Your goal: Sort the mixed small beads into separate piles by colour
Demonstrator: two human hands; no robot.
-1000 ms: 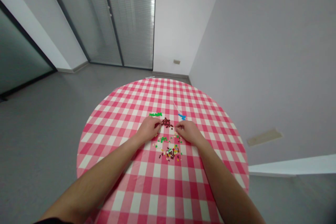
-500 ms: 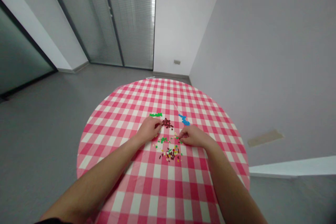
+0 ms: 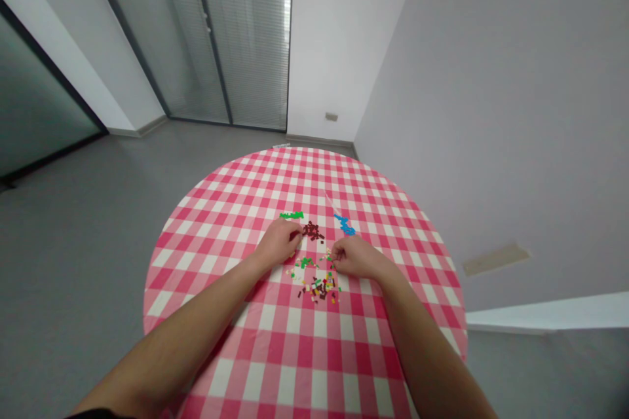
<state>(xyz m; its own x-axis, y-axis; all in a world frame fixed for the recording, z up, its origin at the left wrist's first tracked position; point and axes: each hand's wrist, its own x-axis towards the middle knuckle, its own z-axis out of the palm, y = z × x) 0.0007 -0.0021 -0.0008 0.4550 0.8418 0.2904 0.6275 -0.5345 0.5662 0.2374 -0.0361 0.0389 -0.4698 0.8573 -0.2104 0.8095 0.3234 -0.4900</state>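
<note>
Small building bricks lie in loose groups on the table. My left hand (image 3: 278, 242) rests on the cloth with its fingers curled, beside a dark brown pile of bricks (image 3: 313, 231). My right hand (image 3: 356, 256) is closed in a pinch over small pieces to the right of a green cluster (image 3: 306, 262). What either hand holds, if anything, is too small or hidden to tell. Nearer to me lies a mixed brown, yellow, green and white pile (image 3: 321, 289). A row of green bricks (image 3: 292, 215) sits beyond my left hand, and blue bricks (image 3: 344, 224) beyond my right.
The round table wears a red and white checked cloth (image 3: 289, 353). A thin pale strip (image 3: 332, 202) lies by the blue bricks. A grey wall (image 3: 515, 111) rises at the right, and glass doors with blinds (image 3: 246, 39) stand beyond the table.
My right hand has shifted slightly to the left over the small pieces. My left hand has stayed in place.
</note>
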